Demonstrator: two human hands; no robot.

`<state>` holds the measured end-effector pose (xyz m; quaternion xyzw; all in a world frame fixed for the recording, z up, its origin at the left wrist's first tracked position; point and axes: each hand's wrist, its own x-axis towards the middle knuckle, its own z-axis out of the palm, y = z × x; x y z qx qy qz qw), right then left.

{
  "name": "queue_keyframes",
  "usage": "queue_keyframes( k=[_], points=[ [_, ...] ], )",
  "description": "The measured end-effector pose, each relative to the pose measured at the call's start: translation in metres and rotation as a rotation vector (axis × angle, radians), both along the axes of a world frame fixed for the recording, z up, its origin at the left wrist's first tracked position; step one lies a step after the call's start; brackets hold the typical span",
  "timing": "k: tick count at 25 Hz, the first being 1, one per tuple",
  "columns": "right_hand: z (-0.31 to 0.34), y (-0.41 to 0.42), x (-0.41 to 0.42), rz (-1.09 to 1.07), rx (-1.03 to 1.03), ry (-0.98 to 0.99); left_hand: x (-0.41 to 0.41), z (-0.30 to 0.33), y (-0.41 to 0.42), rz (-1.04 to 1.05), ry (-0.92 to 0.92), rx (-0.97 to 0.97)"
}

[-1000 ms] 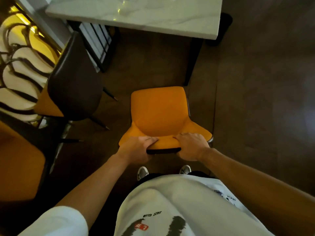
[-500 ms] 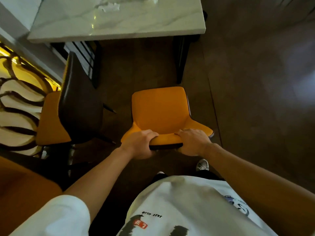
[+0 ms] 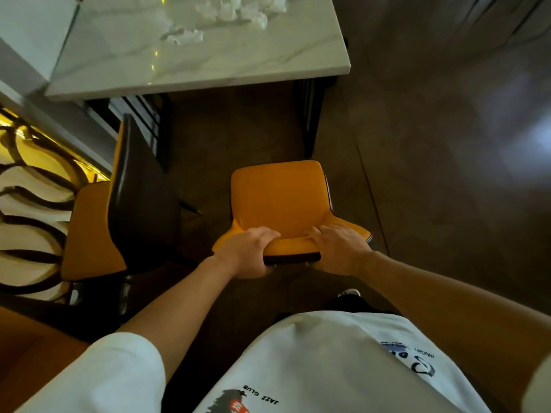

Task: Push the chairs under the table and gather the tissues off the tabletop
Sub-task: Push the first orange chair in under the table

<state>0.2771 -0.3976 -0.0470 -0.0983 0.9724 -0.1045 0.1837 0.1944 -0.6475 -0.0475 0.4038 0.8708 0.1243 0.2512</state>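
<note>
At far left a second chair, orange seat with dark back, stands beside the wall, turned sideways. The left hand grips the top edge of the orange chair's backrest, fingers curled over it. The right hand holds the same edge, its fingers lying close together on the front. The chair stands short of the marble bench, where crumpled tissues lie.

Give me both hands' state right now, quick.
Left hand: closed, gripping the top edge of the orange chair backrest.
Right hand: closed, gripping the same backrest edge.
</note>
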Motion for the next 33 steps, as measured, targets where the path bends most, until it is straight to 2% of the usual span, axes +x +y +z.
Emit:
queue_keyframes(
  k=[3, 7, 14, 22, 28, 33],
  points=[
    [0.002, 0.006, -0.020, 0.081, 0.116, 0.040, -0.016, -0.001, 0.011, 0.018, 0.031, -0.024],
    [0.006, 0.023, -0.053, -0.007, 0.028, -0.188, -0.040, -0.005, 0.028, 0.029, -0.032, -0.026],
    [0.000, 0.037, -0.093, 0.015, -0.019, -0.236, -0.080, -0.016, 0.035, 0.003, -0.108, 0.008],
    [0.002, 0.052, -0.145, 0.039, 0.036, -0.164, -0.130, -0.022, 0.049, 0.032, -0.036, 0.130],
    [0.000, 0.057, -0.162, 0.060, 0.093, -0.099, -0.154, -0.026, 0.055, 0.047, -0.111, 0.111],
    [0.000, 0.060, -0.175, 0.068, 0.102, -0.043, -0.171, -0.027, 0.058, 0.039, -0.073, 0.098]
  ],
)
